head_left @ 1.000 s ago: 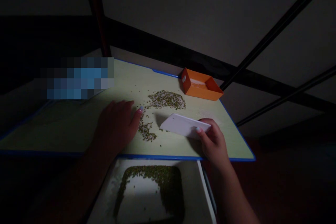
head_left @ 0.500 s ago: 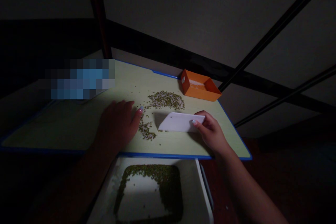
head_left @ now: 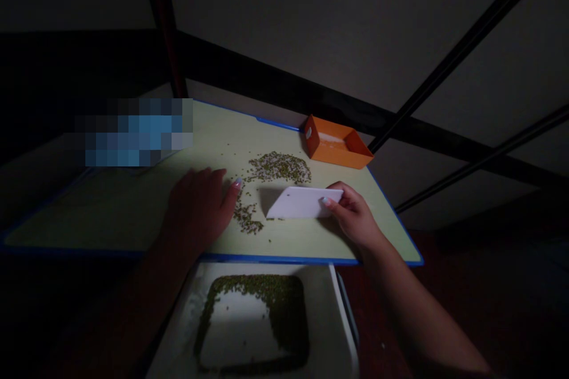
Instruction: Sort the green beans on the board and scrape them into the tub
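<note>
My right hand [head_left: 353, 213] grips a flat white card-like scraper [head_left: 300, 202] by its right end, thumb on the near face. The scraper stands tilted on its long edge, with a few green beans along its foot. Small green beans, like mung beans, lie in a wide heap [head_left: 281, 167] behind the scraper and in a smaller patch [head_left: 249, 217] to its left. Beside that patch my left hand [head_left: 200, 201] rests on the pale table top [head_left: 320, 243], fingers stretched out, thumb apart at the beans' edge. Nothing shows in it.
Below the table's blue front edge stands a white bin [head_left: 322, 308] with many green beans [head_left: 288, 314] in it. An orange open box [head_left: 342, 157] sits at the back right, white inside. A blurred-out blue thing [head_left: 142, 136] lies at the back left. Dark wall panels rise behind.
The whole view has shifted slightly. My right hand has tipped the scraper a little, so its face looks flatter. My left hand and the bean heaps look the same.
</note>
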`<state>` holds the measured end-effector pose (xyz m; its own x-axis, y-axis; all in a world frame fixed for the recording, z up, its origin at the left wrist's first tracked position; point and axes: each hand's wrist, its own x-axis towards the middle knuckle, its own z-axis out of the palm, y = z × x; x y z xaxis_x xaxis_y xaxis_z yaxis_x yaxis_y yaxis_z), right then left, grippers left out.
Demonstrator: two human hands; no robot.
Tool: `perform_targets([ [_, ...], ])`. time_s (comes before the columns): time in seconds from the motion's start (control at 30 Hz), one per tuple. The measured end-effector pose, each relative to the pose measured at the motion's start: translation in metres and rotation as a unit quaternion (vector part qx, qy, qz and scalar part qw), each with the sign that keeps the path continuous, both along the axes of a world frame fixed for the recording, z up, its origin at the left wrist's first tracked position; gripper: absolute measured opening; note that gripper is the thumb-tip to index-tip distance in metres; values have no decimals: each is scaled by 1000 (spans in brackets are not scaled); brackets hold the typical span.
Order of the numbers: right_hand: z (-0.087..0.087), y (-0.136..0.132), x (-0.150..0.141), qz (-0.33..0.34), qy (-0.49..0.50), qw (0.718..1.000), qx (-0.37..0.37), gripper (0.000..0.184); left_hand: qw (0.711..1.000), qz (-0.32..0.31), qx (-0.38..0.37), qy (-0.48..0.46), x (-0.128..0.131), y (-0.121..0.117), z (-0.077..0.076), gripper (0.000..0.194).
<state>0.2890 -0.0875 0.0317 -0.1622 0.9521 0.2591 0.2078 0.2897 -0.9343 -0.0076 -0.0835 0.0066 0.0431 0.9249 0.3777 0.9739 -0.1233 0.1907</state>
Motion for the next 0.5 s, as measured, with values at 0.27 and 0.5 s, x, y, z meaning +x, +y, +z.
perform_targets([
  [0.27,0,-3,5,-1,3,1000,-15,48,1000,-3,-6,-1,0,-1,1,59],
  [0.5,2,-12,7,-11,-4,1000,-19,47,1000,6,5,-6,0,-1,0,57],
])
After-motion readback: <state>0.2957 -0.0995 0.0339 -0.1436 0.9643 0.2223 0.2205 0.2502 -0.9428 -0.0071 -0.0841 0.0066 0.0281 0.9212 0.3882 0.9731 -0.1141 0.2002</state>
